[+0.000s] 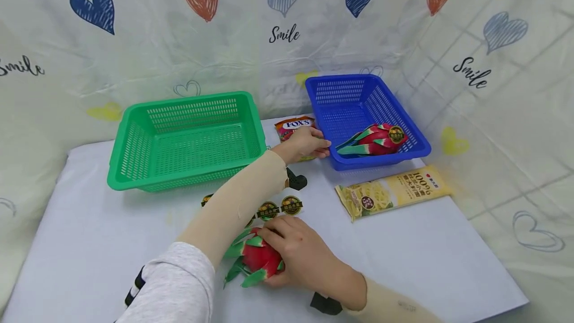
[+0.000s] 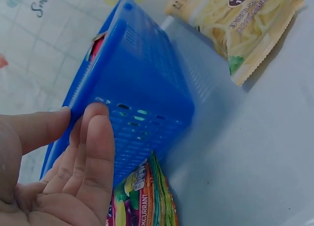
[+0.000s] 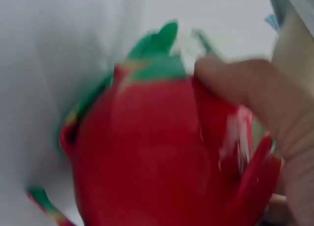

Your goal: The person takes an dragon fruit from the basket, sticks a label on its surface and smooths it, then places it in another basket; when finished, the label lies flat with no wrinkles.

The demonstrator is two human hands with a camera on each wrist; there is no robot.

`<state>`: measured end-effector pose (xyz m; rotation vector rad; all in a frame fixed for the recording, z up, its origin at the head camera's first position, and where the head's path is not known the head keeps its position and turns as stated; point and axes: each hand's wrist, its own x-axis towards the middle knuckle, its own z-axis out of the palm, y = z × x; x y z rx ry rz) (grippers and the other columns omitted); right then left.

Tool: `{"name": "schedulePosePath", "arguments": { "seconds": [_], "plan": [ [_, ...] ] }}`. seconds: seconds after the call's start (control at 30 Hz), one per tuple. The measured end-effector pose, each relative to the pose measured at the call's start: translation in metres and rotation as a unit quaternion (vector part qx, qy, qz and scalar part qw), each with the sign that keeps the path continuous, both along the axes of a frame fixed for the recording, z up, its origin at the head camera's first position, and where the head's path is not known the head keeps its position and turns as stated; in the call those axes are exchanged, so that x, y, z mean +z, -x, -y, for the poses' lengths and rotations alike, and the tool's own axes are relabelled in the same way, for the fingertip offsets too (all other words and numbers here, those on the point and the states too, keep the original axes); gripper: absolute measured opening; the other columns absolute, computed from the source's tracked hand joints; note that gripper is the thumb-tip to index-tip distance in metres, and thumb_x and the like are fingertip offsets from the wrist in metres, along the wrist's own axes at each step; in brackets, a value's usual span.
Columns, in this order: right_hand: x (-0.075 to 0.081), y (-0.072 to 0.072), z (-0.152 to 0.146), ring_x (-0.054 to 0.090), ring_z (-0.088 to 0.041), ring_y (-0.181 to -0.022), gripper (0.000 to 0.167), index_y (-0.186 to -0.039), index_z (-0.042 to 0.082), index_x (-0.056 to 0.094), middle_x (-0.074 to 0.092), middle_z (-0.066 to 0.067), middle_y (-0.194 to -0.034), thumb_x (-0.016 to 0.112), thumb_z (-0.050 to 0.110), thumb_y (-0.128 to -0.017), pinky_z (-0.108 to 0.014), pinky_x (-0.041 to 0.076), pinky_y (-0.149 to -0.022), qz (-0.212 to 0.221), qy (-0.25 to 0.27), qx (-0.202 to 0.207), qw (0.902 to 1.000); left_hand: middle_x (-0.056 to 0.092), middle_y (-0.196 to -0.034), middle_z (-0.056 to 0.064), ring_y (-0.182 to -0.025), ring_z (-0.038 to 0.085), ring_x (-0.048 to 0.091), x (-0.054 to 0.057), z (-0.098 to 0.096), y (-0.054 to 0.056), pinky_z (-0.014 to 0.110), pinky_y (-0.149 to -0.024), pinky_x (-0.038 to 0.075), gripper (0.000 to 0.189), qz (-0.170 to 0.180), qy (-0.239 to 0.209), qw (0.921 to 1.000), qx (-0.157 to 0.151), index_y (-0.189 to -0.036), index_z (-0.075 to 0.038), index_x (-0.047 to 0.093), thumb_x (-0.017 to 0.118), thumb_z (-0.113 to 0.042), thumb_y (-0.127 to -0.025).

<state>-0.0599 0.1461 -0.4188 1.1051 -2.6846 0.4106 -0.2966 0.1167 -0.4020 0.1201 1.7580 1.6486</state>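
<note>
My left hand [image 1: 307,143] is at the near left corner of a blue basket [image 1: 334,113], pinching its rim between thumb and fingers. In the left wrist view the fingers [image 2: 100,142] lie along the outer wall of the basket. Inside that basket lies a red dragon fruit [image 1: 381,139] with green leaf tips and a round dark label. My right hand [image 1: 305,250] grips another dragon fruit [image 1: 257,258] low over the table's front middle. The right wrist view shows this fruit's red body [image 3: 152,152] large, the thumb across its side.
A green basket [image 1: 186,179] stands at the back left. A Fox's candy bag [image 1: 289,126] sits between the baskets, partly behind my left hand. The yellow pasta pack [image 1: 394,191] lies right of centre. Several dark round stickers [image 1: 291,205] are on the white table [image 1: 426,263].
</note>
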Motion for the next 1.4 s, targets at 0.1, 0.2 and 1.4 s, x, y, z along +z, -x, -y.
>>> {"name": "schedulePosePath", "arguments": {
  "seconds": [0.1,0.2,1.4],
  "plan": [
    [0.007,0.003,-0.017,0.06,-0.014,-0.121,0.077,-0.128,0.016,0.071,0.065,0.001,-0.127,0.095,0.055,-0.066,-0.032,0.057,-0.101,0.081,0.013,0.013,0.9966,0.07,-0.096,0.011,-0.073,0.015,0.071,-0.003,0.001,-0.001,0.036,-0.096,0.061,0.055,0.017,-0.007,0.9998,-0.007,-0.151,0.002,0.044,0.066,-0.007,-0.101],
    [0.014,0.007,-0.038,0.058,-0.013,-0.123,0.076,-0.129,0.016,0.07,0.064,0.002,-0.13,0.095,0.053,-0.069,-0.032,0.058,-0.1,0.141,0.027,0.026,0.9894,0.07,-0.089,0.009,-0.073,0.015,0.071,-0.005,0.002,-0.001,0.037,-0.101,0.059,0.035,0.032,-0.015,0.9991,-0.024,-0.134,0.003,0.054,0.065,-0.006,-0.102],
    [0.139,0.16,-0.227,0.057,-0.039,-0.12,0.078,-0.142,0.01,0.062,0.056,-0.016,-0.145,0.096,0.016,-0.072,-0.003,0.041,-0.082,0.137,-0.005,-0.163,0.9772,0.069,-0.09,0.01,-0.077,0.016,0.072,-0.011,0.009,-0.008,0.026,-0.074,0.063,0.008,0.057,-0.077,0.9937,-0.058,-0.112,-0.005,0.052,0.057,-0.009,-0.106]
  ]
}}
